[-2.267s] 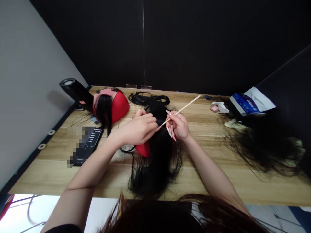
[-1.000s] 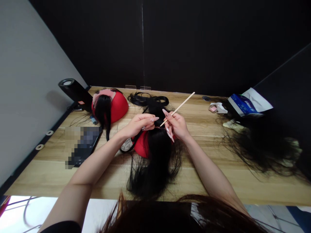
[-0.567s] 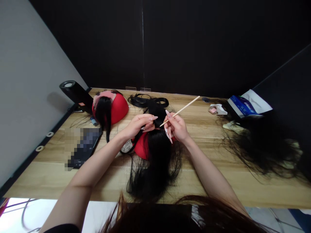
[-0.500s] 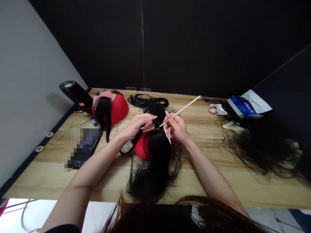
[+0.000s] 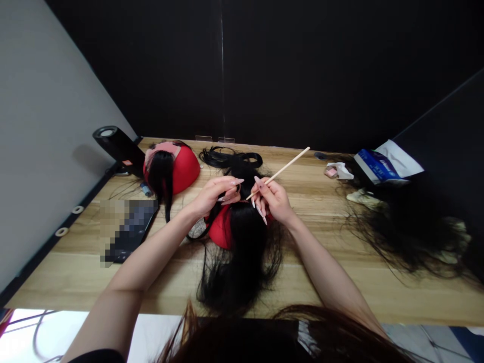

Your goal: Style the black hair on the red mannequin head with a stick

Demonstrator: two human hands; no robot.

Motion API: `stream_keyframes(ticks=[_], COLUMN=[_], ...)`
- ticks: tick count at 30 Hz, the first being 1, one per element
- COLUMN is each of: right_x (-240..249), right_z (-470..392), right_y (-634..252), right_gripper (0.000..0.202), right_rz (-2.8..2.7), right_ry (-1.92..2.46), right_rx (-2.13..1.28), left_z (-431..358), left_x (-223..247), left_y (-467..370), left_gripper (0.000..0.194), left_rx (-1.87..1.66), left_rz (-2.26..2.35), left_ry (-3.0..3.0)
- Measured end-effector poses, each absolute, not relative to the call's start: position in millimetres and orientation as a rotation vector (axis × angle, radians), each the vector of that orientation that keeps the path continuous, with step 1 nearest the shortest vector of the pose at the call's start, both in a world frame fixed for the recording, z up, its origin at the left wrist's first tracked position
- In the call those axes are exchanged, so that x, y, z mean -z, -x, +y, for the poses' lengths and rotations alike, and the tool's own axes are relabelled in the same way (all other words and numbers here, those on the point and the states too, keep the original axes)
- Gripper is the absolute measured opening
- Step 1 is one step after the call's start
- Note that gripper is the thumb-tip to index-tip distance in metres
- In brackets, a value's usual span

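Observation:
In front of me, long black hair (image 5: pixel 247 247) covers most of a red dome-shaped form (image 5: pixel 219 231) and hangs toward the table's front edge. My right hand (image 5: pixel 277 202) pinches a thin wooden stick (image 5: pixel 291 164), slanted with its lower tip close to the top of the hair. Whether that tip carries a needle or hook is too small to tell. Left of the tip, my left hand (image 5: pixel 212 196) is closed, thumb against fingers, on a lock of black hair (image 5: pixel 239 187). A loop of dark hair runs below this hand, beside a patch of light mesh (image 5: pixel 197 228).
A second red form (image 5: pixel 187 169) with pink netting and hair stands left, beside a black cylinder (image 5: pixel 123 151). A blurred-out dark flat object (image 5: pixel 132 237) lies nearer. Hair bundles (image 5: pixel 230 157) lie behind my hands; at right are a tissue pack (image 5: pixel 381 166) and loose hair (image 5: pixel 408 227).
The wooden stick and my right fingers have shifted slightly left, the stick's tip also a little lower. My left hand stays nearly where it was.

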State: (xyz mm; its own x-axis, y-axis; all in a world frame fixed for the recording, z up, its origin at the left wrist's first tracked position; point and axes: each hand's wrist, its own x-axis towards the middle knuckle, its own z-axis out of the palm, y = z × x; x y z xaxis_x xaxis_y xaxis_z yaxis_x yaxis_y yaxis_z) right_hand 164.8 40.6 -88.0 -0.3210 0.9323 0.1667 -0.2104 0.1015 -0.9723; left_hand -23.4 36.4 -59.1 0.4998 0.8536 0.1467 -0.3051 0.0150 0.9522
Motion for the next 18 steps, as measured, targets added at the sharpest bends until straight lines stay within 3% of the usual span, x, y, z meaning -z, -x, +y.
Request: stream_keyframes(ticks=[18], right_x=[84.5], right_z=[42.6], right_y=[-161.3], right_gripper=[0.045], right_rz=[-1.191], right_ry=[0.906], right_rx=[-1.496], left_z=[35.9], left_x=[57.4], left_y=[22.5], left_gripper=[0.045], left_rx=[-0.928], left_rz=[0.635], left_ry=[-1.367])
